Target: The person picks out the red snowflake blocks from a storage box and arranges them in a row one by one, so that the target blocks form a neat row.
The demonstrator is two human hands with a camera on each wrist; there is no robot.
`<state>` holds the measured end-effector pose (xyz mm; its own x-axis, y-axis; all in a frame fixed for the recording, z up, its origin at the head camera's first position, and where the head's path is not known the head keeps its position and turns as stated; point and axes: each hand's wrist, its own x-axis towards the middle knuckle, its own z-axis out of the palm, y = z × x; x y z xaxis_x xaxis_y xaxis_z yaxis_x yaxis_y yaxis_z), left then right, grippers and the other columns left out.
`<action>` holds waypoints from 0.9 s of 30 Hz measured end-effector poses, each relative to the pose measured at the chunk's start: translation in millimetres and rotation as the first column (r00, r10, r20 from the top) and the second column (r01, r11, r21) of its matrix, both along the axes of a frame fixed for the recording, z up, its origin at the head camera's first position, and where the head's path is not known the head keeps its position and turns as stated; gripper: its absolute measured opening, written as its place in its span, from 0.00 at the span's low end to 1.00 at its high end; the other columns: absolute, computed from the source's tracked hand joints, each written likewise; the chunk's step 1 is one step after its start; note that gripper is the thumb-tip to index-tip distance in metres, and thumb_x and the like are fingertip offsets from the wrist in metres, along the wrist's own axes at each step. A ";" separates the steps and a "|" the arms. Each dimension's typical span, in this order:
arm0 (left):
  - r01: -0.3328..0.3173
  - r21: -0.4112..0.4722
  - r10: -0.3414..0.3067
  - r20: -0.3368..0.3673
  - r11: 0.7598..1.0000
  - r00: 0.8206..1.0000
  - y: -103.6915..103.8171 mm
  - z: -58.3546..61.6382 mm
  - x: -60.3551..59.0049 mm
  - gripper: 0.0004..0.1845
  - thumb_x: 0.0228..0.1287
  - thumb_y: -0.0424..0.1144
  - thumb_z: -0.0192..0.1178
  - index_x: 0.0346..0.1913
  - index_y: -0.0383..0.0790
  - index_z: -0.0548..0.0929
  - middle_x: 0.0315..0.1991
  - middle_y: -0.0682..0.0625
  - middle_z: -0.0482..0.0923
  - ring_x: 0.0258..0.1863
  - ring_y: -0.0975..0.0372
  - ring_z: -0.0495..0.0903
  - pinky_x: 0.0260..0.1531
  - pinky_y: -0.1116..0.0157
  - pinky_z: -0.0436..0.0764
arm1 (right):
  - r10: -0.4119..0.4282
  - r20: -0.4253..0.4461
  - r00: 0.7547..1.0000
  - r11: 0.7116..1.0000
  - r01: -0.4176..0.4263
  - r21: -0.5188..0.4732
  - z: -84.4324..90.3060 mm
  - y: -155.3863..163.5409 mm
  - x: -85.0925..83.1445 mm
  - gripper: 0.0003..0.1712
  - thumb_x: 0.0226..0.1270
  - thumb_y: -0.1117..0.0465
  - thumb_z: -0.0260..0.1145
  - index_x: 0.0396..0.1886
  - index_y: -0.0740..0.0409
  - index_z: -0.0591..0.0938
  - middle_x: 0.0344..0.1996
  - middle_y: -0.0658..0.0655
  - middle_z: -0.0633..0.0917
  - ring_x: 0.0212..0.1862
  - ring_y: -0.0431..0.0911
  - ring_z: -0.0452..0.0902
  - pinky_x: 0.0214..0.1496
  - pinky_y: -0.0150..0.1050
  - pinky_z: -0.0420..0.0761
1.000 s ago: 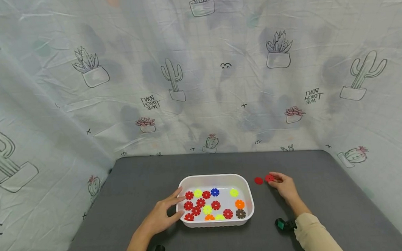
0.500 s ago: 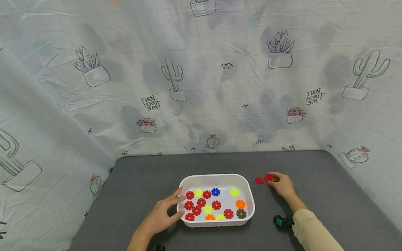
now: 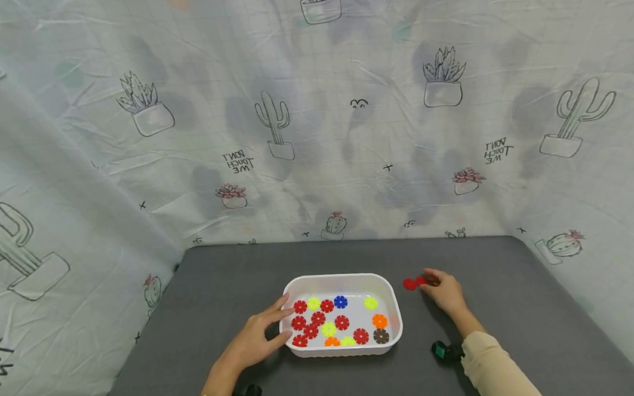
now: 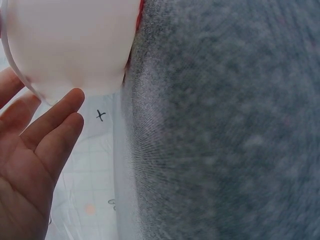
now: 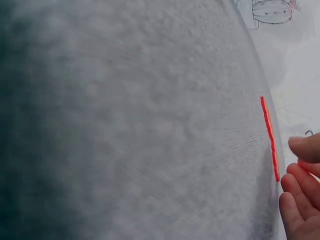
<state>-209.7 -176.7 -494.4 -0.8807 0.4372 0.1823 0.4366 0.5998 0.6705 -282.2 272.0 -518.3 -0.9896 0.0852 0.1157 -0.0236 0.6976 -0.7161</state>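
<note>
Snowflake discs [image 3: 342, 323] lie inside the white plastic tub [image 3: 337, 276] at lower centre, whose walls pen them together. My left hand [image 3: 252, 345] rests on the tub's left rim, presumably to steady it, fingers spread and fairly straight. Right of the tub, my right hand [image 3: 447, 293] pinches a red disc [image 3: 420, 281] between thumb and fingers, a hold that probably suits so thin a piece. Just beside it, another red disc [image 3: 409, 284] lies on the grey tabletop [image 3: 235, 274]. My right forearm [image 3: 496, 363] angles in from lower right.
</note>
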 end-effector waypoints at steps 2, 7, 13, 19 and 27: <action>-0.004 0.000 0.004 0.001 1.000 1.000 0.2 0.6 -0.3 0.26 0.62 0.48 0.61 0.61 0.41 0.77 0.72 0.49 0.60 0.68 0.51 0.64 0.60 0.43 0.68 | 0.015 -0.010 1.000 1.000 -0.015 -0.022 3.5 -2.3 1.2 0.28 0.61 0.64 0.66 0.60 0.70 0.74 0.54 0.72 0.79 0.54 0.63 0.76 0.53 0.53 0.77; -0.001 -0.010 0.001 -0.006 1.000 1.000 0.2 1.7 -0.7 0.26 0.62 0.48 0.61 0.61 0.41 0.77 0.72 0.48 0.60 0.68 0.51 0.64 0.60 0.43 0.68 | 0.051 -0.039 0.998 0.997 -0.053 -0.052 13.9 -13.7 5.0 0.28 0.61 0.64 0.67 0.60 0.69 0.74 0.54 0.71 0.79 0.54 0.62 0.77 0.50 0.51 0.79; 0.008 -0.013 -0.008 -0.014 1.000 1.000 -0.6 1.4 -0.8 0.26 0.62 0.47 0.61 0.61 0.41 0.77 0.72 0.48 0.60 0.68 0.51 0.65 0.60 0.43 0.68 | 0.135 -0.083 0.987 0.976 -0.147 -0.163 26.0 -29.5 11.8 0.29 0.60 0.67 0.67 0.61 0.71 0.72 0.57 0.71 0.77 0.56 0.63 0.76 0.53 0.49 0.79; 0.015 -0.019 -0.016 -0.032 1.000 0.999 -1.1 0.6 -0.2 0.25 0.62 0.47 0.60 0.61 0.40 0.77 0.71 0.46 0.61 0.67 0.51 0.65 0.59 0.43 0.69 | 0.234 -0.161 0.959 0.937 -0.267 -0.225 38.1 -45.3 21.1 0.30 0.59 0.69 0.67 0.61 0.71 0.71 0.58 0.71 0.76 0.59 0.64 0.73 0.58 0.53 0.75; 0.013 -0.011 -0.014 -0.030 1.000 0.999 -0.1 0.8 0.4 0.26 0.62 0.47 0.61 0.61 0.41 0.77 0.71 0.47 0.61 0.67 0.51 0.66 0.59 0.43 0.69 | 0.322 -0.175 0.930 0.903 -0.357 -0.238 51.6 -70.8 33.6 0.28 0.59 0.68 0.67 0.60 0.67 0.73 0.58 0.67 0.77 0.60 0.60 0.73 0.60 0.54 0.72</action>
